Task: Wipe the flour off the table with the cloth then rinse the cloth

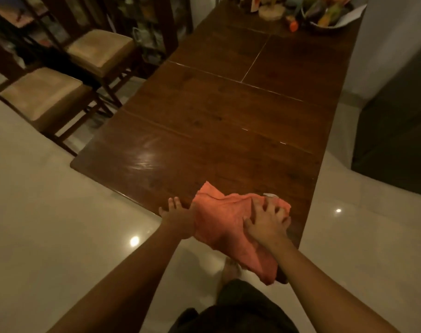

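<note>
An orange cloth (219, 219) lies at the near edge of the dark wooden table (204, 121), part of it hanging over the edge. My right hand (267, 224) presses on the cloth with fingers spread. My left hand (178, 217) is at the table's near edge, touching the cloth's left side; its palm is partly hidden by the cloth. A small white patch of flour (270, 195) shows just past the cloth. Thin white lines of flour (255, 62) sit in the table's seams.
Two cushioned wooden chairs (43, 97) stand left of the table. A bowl with colourful items (329, 13) and small objects sit at the far end. A dark cabinet (396, 116) stands at the right. Glossy light floor surrounds the table.
</note>
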